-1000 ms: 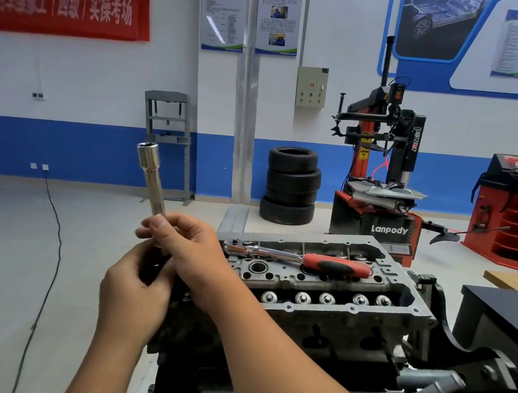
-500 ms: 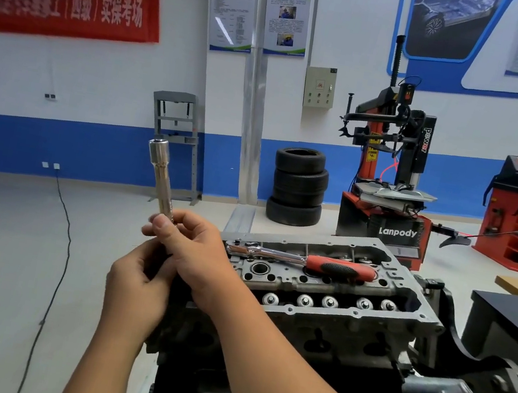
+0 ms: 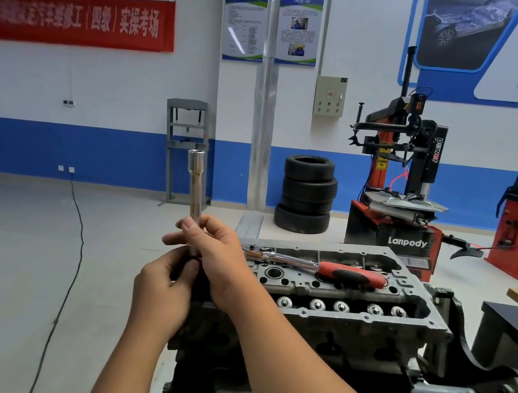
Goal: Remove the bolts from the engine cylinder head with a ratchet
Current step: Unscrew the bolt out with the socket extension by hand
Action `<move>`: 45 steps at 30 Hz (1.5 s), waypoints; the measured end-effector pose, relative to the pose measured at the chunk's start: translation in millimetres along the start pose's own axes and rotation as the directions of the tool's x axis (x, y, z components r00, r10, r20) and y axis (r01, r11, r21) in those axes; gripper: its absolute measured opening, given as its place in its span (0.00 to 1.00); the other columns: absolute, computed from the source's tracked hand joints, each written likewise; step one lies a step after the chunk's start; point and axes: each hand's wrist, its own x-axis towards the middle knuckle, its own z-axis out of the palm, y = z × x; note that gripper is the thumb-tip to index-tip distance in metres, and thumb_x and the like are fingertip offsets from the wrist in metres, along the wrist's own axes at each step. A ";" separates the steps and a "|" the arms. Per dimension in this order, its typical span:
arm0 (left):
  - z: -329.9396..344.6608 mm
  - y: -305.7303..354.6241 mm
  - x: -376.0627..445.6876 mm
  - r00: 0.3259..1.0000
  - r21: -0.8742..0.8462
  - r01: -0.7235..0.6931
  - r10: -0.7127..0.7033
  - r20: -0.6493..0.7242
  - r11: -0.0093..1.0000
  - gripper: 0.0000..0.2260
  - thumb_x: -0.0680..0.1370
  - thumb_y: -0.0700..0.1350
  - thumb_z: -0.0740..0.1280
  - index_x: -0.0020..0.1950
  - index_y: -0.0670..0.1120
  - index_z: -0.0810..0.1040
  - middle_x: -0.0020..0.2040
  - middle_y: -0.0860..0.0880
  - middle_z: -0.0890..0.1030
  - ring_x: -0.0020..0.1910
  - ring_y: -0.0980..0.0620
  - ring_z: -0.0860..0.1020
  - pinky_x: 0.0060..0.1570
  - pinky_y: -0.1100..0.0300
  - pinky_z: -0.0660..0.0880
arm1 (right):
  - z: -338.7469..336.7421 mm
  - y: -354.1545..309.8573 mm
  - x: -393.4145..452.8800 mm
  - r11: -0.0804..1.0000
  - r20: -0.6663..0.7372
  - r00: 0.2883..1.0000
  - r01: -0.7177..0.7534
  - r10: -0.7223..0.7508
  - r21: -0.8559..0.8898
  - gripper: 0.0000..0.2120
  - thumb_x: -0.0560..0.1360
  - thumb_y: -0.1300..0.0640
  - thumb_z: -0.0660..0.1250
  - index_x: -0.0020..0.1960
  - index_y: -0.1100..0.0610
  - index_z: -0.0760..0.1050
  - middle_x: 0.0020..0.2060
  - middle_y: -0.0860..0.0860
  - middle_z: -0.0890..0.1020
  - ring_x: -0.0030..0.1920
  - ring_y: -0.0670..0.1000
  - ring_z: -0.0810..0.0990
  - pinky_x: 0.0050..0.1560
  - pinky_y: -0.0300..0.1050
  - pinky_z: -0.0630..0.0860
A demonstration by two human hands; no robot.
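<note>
Socket (image 3: 195,185) held upright, gripped by right hand (image 3: 211,250) and left hand (image 3: 163,286). Ratchet (image 3: 317,268) laid on head (image 3: 351,314) (unattached). Step judged: tool assembly; next, ratchet to be fitted.

1. A single head-worn view is given, aimed forward and slightly down across a workshop.
2. The hands (image 3: 191,264) and engine (image 3: 351,311) are seen close, low in the frame.
3. The far wall (image 3: 113,96) is faced squarely.
</note>
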 end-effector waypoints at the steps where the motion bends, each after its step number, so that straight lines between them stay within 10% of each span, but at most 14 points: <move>1: 0.2 -0.7 -0.5 1.000 0.009 -0.002 0.002 -0.015 1.000 0.09 0.83 0.41 0.68 0.58 0.53 0.84 0.48 0.53 0.86 0.49 0.48 0.84 0.52 0.46 0.82 | 0.6 -0.8 -0.9 1.000 0.003 1.000 -0.004 0.004 0.007 0.09 0.81 0.47 0.68 0.53 0.52 0.80 0.51 0.54 0.88 0.51 0.51 0.83 0.63 0.60 0.77; 17: 2.9 -5.2 -5.2 0.989 0.027 -0.021 0.025 -0.148 0.999 0.08 0.79 0.40 0.74 0.56 0.49 0.86 0.45 0.51 0.85 0.46 0.46 0.82 0.50 0.53 0.76 | 1.5 -4.4 -4.8 0.999 0.009 1.000 -0.027 0.026 0.029 0.09 0.83 0.50 0.67 0.57 0.54 0.82 0.49 0.52 0.87 0.50 0.48 0.84 0.55 0.47 0.78; 26: 2.7 -6.1 -1.4 0.998 -0.052 0.049 -0.051 -0.048 0.997 0.09 0.82 0.44 0.70 0.61 0.50 0.85 0.53 0.49 0.86 0.53 0.42 0.83 0.57 0.41 0.81 | -1.4 -3.1 -2.5 0.995 0.002 1.000 -0.014 0.014 0.094 0.08 0.82 0.53 0.70 0.56 0.57 0.78 0.50 0.55 0.87 0.49 0.53 0.85 0.60 0.54 0.80; 45: 4.9 -2.5 -7.0 0.986 0.100 0.042 -0.025 -0.164 0.994 0.05 0.76 0.46 0.78 0.50 0.50 0.86 0.40 0.53 0.83 0.43 0.46 0.82 0.46 0.54 0.74 | -3.3 -0.2 -2.1 0.997 0.009 1.000 -0.018 0.017 0.076 0.07 0.81 0.51 0.71 0.54 0.54 0.80 0.48 0.53 0.87 0.50 0.55 0.83 0.60 0.55 0.81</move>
